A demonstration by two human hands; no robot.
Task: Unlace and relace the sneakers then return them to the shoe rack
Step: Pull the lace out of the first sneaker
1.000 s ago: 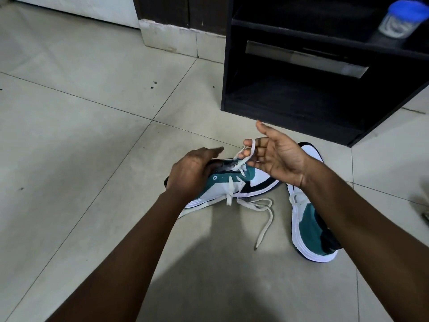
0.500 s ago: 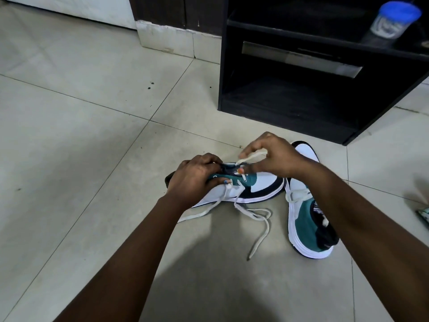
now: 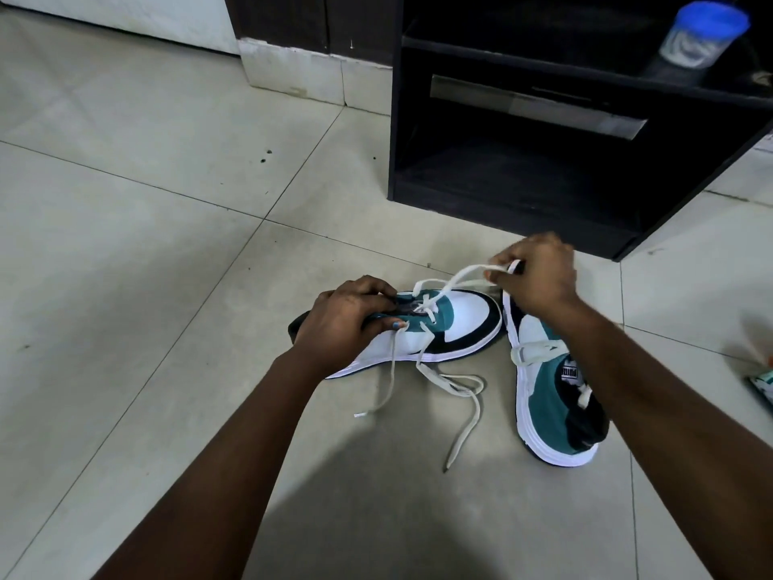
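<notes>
A white, teal and black sneaker (image 3: 456,324) lies on the tiled floor with its toe pointing right. My left hand (image 3: 347,322) grips its collar and tongue area. My right hand (image 3: 533,276) pinches a loop of the white lace (image 3: 456,278) and holds it stretched up and to the right of the eyelets. Two loose lace ends (image 3: 458,416) trail over the floor in front of the shoe. The second sneaker (image 3: 552,408) lies to the right with its heel toward me; my right forearm partly covers it.
A black shoe rack (image 3: 518,219) with open shelves stands just behind the shoes. A blue-lidded jar (image 3: 698,33) sits on its upper shelf. A small packet (image 3: 763,385) lies at the right edge. Bare floor tiles stretch to the left.
My right hand closed on the lace at the eyelets, then pulled a loop out up and to the right. My left hand went from resting on the shoe to gripping it.
</notes>
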